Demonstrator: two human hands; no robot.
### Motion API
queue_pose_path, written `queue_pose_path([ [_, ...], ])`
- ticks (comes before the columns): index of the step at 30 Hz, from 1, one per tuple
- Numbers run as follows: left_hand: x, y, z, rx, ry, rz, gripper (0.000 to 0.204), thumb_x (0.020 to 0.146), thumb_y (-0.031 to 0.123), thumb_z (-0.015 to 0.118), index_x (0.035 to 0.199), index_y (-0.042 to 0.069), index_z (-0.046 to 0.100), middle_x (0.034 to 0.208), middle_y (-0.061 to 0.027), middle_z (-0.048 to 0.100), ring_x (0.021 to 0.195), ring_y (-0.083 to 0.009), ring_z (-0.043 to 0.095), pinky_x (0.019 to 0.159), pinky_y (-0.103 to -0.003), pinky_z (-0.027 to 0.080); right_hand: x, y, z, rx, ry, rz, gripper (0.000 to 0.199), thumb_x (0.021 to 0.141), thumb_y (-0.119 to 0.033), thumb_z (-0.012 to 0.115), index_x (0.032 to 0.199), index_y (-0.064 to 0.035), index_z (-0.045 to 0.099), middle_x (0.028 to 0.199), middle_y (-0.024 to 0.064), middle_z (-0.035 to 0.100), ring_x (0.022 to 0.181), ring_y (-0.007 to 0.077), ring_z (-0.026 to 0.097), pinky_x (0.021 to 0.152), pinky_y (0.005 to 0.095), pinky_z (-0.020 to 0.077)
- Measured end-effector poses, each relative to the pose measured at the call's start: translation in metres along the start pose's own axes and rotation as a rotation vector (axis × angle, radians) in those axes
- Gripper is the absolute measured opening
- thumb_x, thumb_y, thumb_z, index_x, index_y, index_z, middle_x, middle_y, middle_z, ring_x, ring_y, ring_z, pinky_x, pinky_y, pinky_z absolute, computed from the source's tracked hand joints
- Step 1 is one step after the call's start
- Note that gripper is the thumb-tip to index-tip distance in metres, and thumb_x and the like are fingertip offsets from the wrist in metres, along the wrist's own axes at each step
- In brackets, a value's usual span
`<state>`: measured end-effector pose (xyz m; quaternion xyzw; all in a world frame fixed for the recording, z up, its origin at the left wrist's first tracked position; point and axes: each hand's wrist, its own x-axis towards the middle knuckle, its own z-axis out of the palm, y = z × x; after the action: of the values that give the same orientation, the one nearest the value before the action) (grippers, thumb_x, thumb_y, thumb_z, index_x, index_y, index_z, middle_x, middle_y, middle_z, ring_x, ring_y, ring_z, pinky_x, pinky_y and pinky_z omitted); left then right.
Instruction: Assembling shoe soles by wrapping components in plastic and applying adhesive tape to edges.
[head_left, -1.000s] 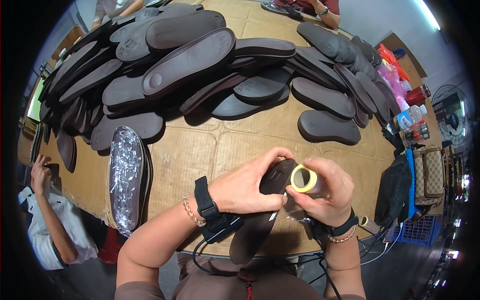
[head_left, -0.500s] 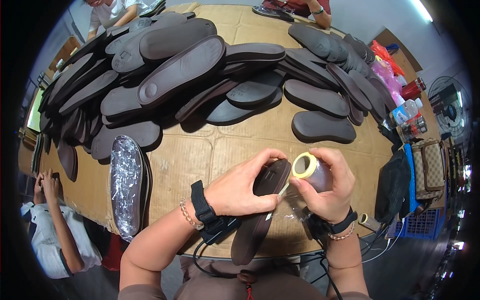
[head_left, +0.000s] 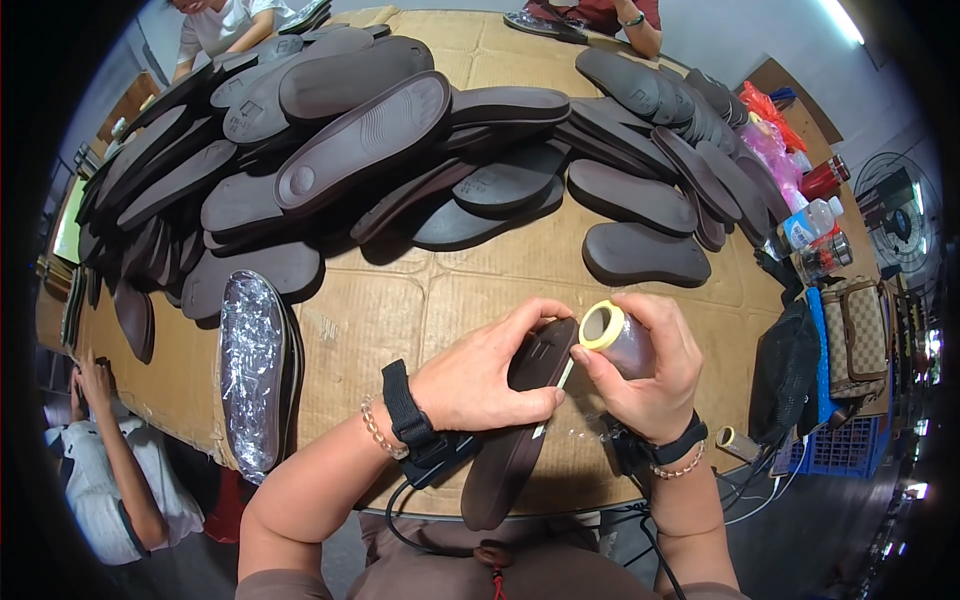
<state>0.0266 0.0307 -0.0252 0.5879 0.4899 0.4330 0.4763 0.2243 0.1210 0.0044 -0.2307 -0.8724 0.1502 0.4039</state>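
We are holding a dark sole (head_left: 515, 420) over the table (head_left: 400, 310) edge, its long axis running from near us up toward the right. Left hand (head_left: 480, 375) is clamping its upper end; right hand (head_left: 645, 375), touching alongside, is gripping a tape roll (head_left: 612, 335).

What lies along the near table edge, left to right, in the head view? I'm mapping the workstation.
Plastic-wrapped sole → left hand → dark sole held in it → tape roll in the right hand → black bag → patterned handbag.
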Motion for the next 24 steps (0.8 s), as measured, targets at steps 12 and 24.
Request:
queue_pose_path([
  [12, -0.003, 0.011, 0.001, -0.033, -0.019, -0.11, 0.065, 0.08, 0.016, 0.07, 0.139, 0.002, 0.046, 0.125, -0.0164, 0.062, 0.119, -0.0272, 0.062, 0.106, -0.04, 0.047, -0.001, -0.009, -0.001, -0.03, -0.074, 0.049, 0.053, 0.074, -0.02, 0.09, 0.117, -0.0035, 0.063, 0.097, 0.0144, 0.068, 0.082, 0.0343, 0.069, 0.07, 0.0389, 0.056],
  [24, -0.006, 0.014, 0.004, 0.033, 0.0, -0.028, 0.062, 0.081, 0.018, 0.07, 0.136, 0.0, 0.048, 0.123, -0.0168, 0.061, 0.114, -0.0275, 0.064, 0.102, -0.04, 0.05, -0.001, 0.002, -0.016, 0.236, -0.206, 0.168, 0.047, 0.079, -0.019, 0.086, 0.117, -0.0014, 0.064, 0.097, 0.0156, 0.069, 0.083, 0.0323, 0.07, 0.075, 0.0372, 0.0557],
])
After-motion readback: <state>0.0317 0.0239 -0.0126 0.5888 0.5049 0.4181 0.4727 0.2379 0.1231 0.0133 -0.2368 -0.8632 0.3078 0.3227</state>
